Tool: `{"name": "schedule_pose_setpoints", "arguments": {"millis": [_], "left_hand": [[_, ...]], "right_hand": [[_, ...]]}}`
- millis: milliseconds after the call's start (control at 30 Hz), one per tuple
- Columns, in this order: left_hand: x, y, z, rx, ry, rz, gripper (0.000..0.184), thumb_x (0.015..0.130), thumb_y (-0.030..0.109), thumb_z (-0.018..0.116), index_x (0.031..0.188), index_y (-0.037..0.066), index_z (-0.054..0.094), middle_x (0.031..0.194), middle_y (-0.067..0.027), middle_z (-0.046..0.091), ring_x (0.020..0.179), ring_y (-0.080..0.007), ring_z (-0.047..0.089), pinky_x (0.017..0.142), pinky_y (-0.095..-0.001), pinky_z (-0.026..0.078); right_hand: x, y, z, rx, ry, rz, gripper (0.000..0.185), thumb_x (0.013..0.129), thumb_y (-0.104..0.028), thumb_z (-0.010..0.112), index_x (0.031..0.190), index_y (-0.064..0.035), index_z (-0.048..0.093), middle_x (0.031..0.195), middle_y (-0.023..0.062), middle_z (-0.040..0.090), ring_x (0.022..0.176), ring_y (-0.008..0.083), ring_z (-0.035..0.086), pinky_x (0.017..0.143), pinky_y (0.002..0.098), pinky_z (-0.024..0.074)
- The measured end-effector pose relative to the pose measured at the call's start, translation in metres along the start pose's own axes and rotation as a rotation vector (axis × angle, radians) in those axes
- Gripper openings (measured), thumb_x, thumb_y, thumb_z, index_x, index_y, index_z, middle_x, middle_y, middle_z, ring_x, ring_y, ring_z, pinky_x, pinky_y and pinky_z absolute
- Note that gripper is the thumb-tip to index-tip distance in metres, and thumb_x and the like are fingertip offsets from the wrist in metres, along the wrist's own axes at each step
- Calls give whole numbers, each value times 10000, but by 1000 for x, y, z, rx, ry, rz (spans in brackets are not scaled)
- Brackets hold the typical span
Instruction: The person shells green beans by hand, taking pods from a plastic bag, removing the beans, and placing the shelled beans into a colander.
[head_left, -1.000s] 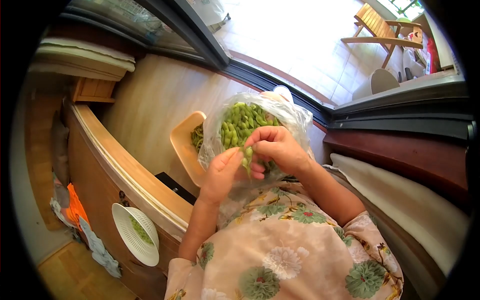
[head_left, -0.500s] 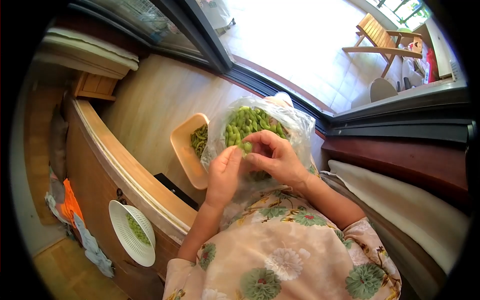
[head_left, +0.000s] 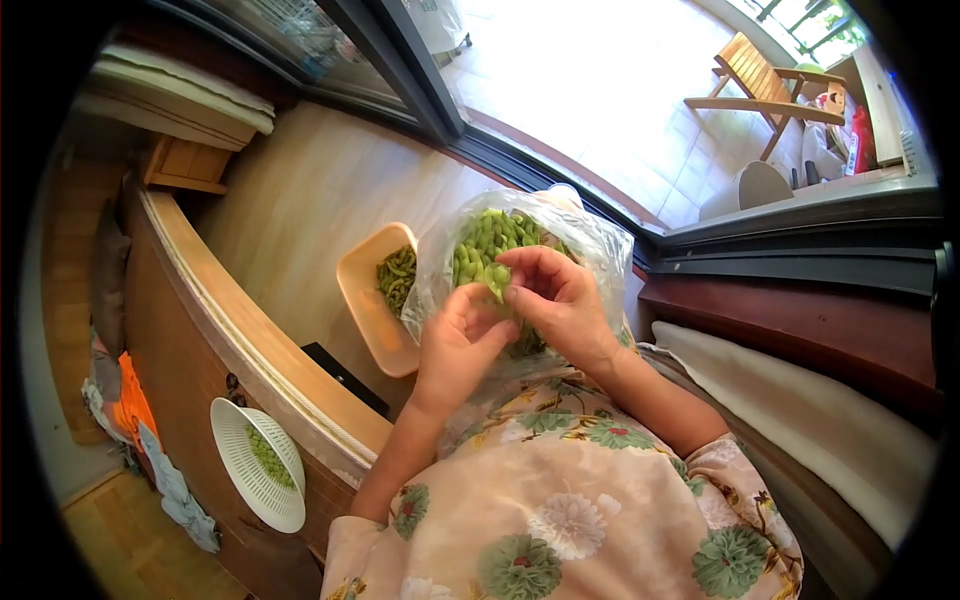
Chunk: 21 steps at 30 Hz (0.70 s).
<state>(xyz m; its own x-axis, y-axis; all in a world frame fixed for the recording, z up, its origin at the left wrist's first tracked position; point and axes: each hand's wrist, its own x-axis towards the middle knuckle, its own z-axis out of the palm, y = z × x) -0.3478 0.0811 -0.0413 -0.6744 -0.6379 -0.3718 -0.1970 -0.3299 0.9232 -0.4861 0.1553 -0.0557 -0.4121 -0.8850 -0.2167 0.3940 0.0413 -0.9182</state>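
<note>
Green pods (head_left: 490, 236) fill a clear plastic bag (head_left: 595, 240) that lies open at my lap. Over the bag my right hand (head_left: 560, 300) pinches a green pod (head_left: 497, 279) between thumb and fingertips. My left hand (head_left: 460, 345) is just left of it, its fingers curled and close to the lower side of the pod; whether they hold anything is too small to tell. Left of the bag, an orange tub (head_left: 362, 262) has darker pods or shells (head_left: 397, 279) in it. A white slotted basket (head_left: 228, 455) at the lower left holds light green beans (head_left: 268, 460).
The basket rests on a brown surface (head_left: 200, 350) with a pale wooden edge. Orange cloth (head_left: 134, 400) lies farther left. Beyond the dark door frame (head_left: 425, 95) stand a wooden chair (head_left: 760, 88) and a grey bin (head_left: 755, 187). Cream cushions (head_left: 780, 400) are at the right.
My left fingers have come away from the pod's tip and curled, with the thumb now lower and farther right. My right hand stays pinched at about the same place.
</note>
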Motion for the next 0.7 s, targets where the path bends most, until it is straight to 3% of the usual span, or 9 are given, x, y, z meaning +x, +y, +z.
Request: {"name": "schedule_pose_setpoints", "arguments": {"millis": [100, 233, 367, 700], "left_hand": [[-2, -3, -5, 65, 1, -50, 233, 874, 53, 644, 1079, -43, 587, 924, -84, 685, 806, -101, 640, 709, -237, 519], [-4, -3, -3, 112, 53, 53, 200, 919, 57, 601, 1082, -53, 565, 851, -65, 661, 739, -109, 629, 674, -240, 521], [-5, -7, -6, 193, 87, 80, 247, 904, 85, 622, 1104, -57, 591, 846, -72, 683, 722, -92, 631, 656, -234, 517], [-4, -6, -7, 51, 87, -88, 214, 970, 147, 538, 1079, -25, 601, 774, 0, 598, 673, -54, 543, 629, -202, 470]], "right_hand": [[1, -4, 3, 34, 25, -10, 181, 865, -33, 629, 1045, -13, 612, 838, -34, 550, 731, 36, 517, 678, 185, 448], [-2, -8, 5, -10, 3, 97, 76, 881, -84, 608, 893, -11, 591, 764, -37, 526, 712, 38, 490, 635, 197, 431], [-4, -1, 3, -123, -7, 76, 171, 909, -134, 586, 792, -13, 556, 707, -33, 490, 678, 43, 442, 593, 220, 397], [-3, 7, 2, -108, 20, 61, 176, 883, -106, 598, 750, -12, 530, 683, -40, 471, 642, 44, 416, 555, 221, 374]]}}
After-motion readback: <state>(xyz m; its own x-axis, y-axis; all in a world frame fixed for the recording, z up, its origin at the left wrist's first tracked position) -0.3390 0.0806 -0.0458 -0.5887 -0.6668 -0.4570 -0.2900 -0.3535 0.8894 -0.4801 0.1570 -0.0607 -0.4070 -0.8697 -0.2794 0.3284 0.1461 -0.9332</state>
